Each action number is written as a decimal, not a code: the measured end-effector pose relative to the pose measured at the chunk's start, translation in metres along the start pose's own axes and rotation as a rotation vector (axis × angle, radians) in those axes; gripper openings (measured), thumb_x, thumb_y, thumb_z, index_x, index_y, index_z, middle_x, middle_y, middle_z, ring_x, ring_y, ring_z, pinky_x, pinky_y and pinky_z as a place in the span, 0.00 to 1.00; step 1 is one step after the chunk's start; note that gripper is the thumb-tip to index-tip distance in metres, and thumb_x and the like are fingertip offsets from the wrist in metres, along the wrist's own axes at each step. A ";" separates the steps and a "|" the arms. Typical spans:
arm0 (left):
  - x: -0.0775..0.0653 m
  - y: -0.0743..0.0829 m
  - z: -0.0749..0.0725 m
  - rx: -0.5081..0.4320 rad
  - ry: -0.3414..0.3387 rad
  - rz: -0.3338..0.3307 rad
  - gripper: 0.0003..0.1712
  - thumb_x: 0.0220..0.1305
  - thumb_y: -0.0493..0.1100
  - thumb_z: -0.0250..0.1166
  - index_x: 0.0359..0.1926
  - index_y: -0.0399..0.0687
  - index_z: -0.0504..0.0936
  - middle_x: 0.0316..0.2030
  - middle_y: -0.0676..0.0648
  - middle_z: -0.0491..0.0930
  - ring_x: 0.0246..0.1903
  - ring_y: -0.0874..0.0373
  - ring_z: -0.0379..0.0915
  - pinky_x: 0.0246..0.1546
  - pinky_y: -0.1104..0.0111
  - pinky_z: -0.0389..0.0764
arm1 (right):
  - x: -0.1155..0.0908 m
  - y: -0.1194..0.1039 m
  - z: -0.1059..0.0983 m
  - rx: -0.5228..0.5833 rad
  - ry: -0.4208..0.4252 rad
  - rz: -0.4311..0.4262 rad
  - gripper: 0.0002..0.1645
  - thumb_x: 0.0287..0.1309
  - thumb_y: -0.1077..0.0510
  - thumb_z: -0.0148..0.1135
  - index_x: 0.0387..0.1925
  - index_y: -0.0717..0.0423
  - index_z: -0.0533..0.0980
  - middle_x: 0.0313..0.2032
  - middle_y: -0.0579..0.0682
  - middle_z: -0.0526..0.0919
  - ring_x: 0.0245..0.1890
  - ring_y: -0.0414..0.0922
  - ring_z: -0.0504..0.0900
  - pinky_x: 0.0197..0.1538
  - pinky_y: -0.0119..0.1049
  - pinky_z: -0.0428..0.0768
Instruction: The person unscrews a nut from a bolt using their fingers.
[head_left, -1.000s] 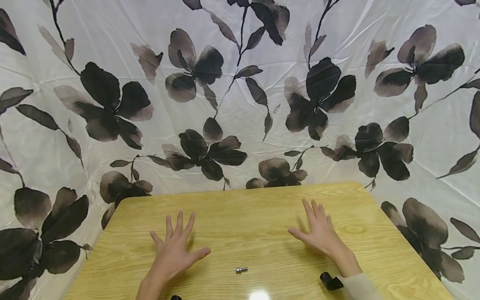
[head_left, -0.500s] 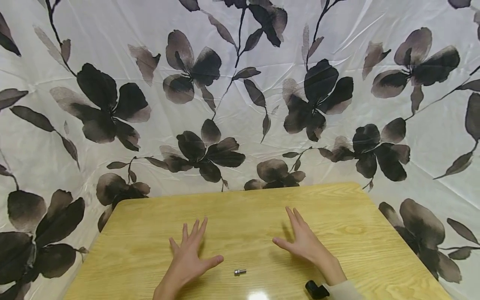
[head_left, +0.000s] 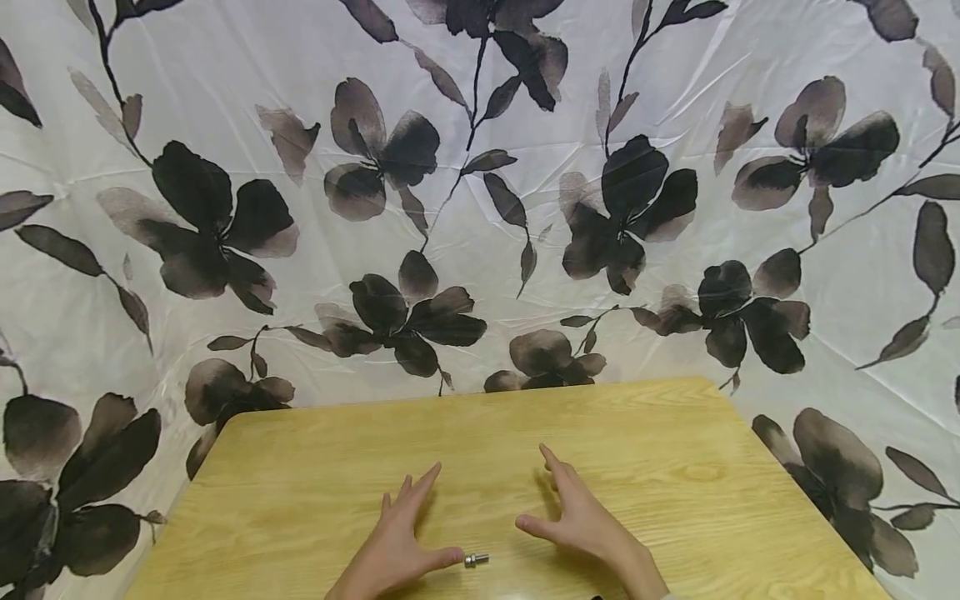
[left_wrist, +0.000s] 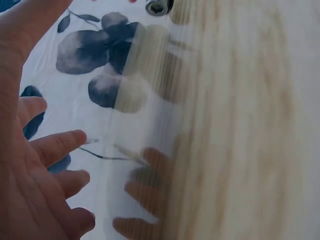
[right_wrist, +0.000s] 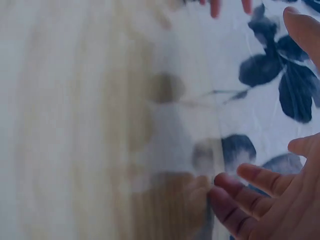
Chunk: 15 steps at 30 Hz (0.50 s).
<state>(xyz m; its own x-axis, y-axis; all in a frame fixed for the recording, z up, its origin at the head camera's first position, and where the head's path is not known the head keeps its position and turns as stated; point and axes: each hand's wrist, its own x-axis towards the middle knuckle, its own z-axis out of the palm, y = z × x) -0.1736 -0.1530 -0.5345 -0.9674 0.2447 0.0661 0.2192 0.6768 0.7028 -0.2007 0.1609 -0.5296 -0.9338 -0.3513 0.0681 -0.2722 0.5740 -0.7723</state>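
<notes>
While both wrist views smear the wooden table [head_left: 675, 467] into blur, the head view stays sharp; flowered white sheet [head_left: 480, 208] backs the table and shows reflected in the glossy top in the wrist views; my wrists are cut off at the bottom edge of the head view; my left hand [head_left: 397, 542] lies flat, fingers straight and spread, holding nothing; my right hand [head_left: 577, 521] is likewise open and empty, thumb pointing inward; small metal bolt [head_left: 476, 560] lies on its side on the table between the two thumbs, just beside my left thumb tip; contact there too fine to tell; bolt is silvery, short, with a round head; left wrist view catches only that head at the top edge [left_wrist: 158, 6], socket recess visible.
</notes>
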 end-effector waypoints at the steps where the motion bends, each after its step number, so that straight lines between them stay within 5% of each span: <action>1: 0.000 0.001 0.001 -0.015 -0.008 -0.006 0.69 0.42 0.74 0.78 0.82 0.68 0.52 0.78 0.42 0.60 0.78 0.27 0.43 0.71 0.25 0.38 | 0.000 -0.001 0.002 0.004 -0.007 -0.009 0.66 0.56 0.34 0.73 0.83 0.40 0.43 0.74 0.64 0.63 0.70 0.62 0.70 0.65 0.66 0.74; 8: -0.003 0.004 0.002 -0.022 -0.085 -0.033 0.69 0.41 0.74 0.79 0.81 0.63 0.57 0.76 0.37 0.62 0.76 0.25 0.49 0.67 0.22 0.48 | -0.001 -0.010 0.014 0.051 -0.095 -0.051 0.64 0.59 0.36 0.72 0.83 0.43 0.43 0.72 0.62 0.65 0.60 0.52 0.75 0.57 0.52 0.80; 15: 0.002 0.002 0.003 0.049 -0.036 0.152 0.63 0.44 0.74 0.77 0.78 0.59 0.64 0.69 0.44 0.74 0.71 0.35 0.64 0.64 0.30 0.67 | 0.001 -0.015 0.026 0.088 -0.159 -0.101 0.63 0.60 0.39 0.72 0.82 0.56 0.46 0.70 0.58 0.67 0.53 0.46 0.75 0.48 0.33 0.78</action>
<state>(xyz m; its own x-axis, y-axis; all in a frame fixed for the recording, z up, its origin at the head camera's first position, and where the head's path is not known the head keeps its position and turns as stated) -0.1746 -0.1497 -0.5349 -0.9176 0.3709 0.1429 0.3693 0.6630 0.6512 -0.1918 0.1328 -0.5342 -0.8525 -0.5201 0.0526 -0.3346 0.4655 -0.8194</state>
